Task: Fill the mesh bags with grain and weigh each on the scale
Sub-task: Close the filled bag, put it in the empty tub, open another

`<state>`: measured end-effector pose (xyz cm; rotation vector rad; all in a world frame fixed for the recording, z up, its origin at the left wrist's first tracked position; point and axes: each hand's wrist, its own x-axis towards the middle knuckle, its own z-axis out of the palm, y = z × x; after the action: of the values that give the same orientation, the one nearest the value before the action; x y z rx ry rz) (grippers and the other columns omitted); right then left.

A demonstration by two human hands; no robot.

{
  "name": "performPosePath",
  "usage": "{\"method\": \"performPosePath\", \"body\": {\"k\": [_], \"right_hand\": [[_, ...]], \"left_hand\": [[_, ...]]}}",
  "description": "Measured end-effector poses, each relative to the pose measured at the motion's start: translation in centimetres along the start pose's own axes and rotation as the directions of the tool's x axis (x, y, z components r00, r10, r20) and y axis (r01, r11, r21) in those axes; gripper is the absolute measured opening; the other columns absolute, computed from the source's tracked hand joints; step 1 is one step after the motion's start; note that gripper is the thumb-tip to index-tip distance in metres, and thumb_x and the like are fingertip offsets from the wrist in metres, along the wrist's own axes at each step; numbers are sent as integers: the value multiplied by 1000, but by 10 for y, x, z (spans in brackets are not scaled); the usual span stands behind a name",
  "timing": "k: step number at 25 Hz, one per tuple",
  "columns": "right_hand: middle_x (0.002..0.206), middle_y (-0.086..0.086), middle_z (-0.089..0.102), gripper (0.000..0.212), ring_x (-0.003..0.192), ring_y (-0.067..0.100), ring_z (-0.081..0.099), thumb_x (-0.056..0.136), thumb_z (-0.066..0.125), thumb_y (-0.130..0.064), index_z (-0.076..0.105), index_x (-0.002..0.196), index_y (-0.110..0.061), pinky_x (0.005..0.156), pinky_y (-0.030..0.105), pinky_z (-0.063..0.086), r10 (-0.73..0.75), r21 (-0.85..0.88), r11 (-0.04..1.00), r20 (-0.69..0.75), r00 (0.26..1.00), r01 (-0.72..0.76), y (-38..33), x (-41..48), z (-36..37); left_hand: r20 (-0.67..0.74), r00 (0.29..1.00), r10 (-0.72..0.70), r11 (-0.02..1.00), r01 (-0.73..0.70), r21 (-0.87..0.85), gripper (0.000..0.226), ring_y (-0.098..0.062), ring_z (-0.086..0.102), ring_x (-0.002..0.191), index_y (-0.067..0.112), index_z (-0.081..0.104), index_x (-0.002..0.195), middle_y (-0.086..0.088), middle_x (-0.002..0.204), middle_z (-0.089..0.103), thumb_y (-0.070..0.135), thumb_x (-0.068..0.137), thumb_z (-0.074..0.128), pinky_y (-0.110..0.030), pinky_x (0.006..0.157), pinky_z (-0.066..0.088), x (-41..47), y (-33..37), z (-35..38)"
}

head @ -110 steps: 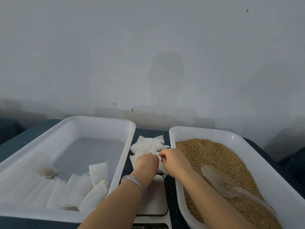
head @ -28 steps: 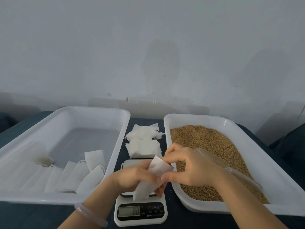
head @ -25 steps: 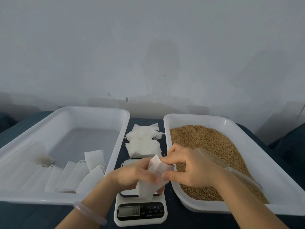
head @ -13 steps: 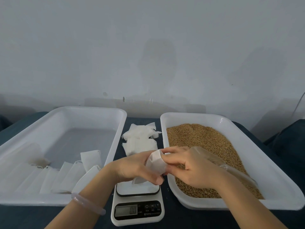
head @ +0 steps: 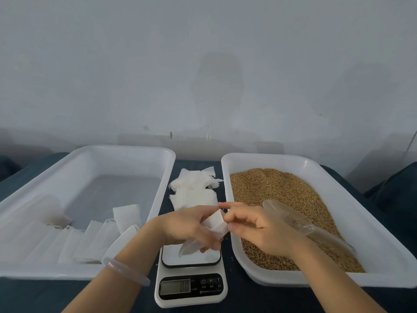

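We hold the small white mesh bag (head: 215, 224) above the white digital scale (head: 191, 276): left hand (head: 185, 227) curled round its body, right hand (head: 259, 229) pinching its mouth, likely opening it for the brown grain (head: 282, 195).

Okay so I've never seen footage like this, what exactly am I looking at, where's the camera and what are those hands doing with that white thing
There is no machine: a camera worn on a person's head looks down at their two hands. The left hand and right hand both hold one white mesh bag above a digital scale. Beside it, the right tray holds grain and a clear scoop; the left tray holds a row of white bags. Spare bags lie stacked between the trays.
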<state>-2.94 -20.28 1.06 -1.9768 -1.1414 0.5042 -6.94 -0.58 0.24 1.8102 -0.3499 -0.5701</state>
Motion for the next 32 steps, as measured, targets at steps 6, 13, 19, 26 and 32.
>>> {"method": "performPosePath", "body": {"k": [6,13,19,26,32], "right_hand": [[115,-17,63,17,135,-12,19,93,56,-26,72,100,-20,110,26,26,-15,-149,988,61,998,24,7,10,4],[116,-10,62,29,132,-17,19,97,47,-27,63,89,-5,106,20,29,-15,-242,970,38,999,23,7,12,1],[98,-21,63,20,98,-12,56,89,48,-51,61,85,-37,81,25,50,38,-299,953,-24,999,-43,1,0,-10],[124,-10,57,31,106,5,54,85,66,-25,55,112,-35,94,24,45,664,-485,539,-260,702,-689,86,-71,-99],[104,-18,58,21,96,1,56,85,66,-25,56,97,-39,89,23,46,587,-416,639,-279,760,-647,102,-86,-95]], "left_hand": [[-39,999,4,1000,-5,-22,38,-11,58,73,17,57,103,0,85,59,2,69,65,-26,63,49,-2,1,1],[-118,985,-127,992,127,-1,46,-12,65,70,23,53,111,-1,85,63,-5,78,67,-29,69,55,1,3,1],[-141,970,-200,957,224,185,32,-18,55,58,3,59,108,-13,75,57,10,78,67,-29,65,51,4,3,-1],[-252,967,-38,999,42,12,44,-14,47,64,11,56,98,4,72,53,42,70,69,-23,60,42,0,5,4],[-333,943,-2,998,-20,-62,38,-16,44,68,12,55,97,-1,75,52,40,72,64,-23,61,39,6,12,11]]}}
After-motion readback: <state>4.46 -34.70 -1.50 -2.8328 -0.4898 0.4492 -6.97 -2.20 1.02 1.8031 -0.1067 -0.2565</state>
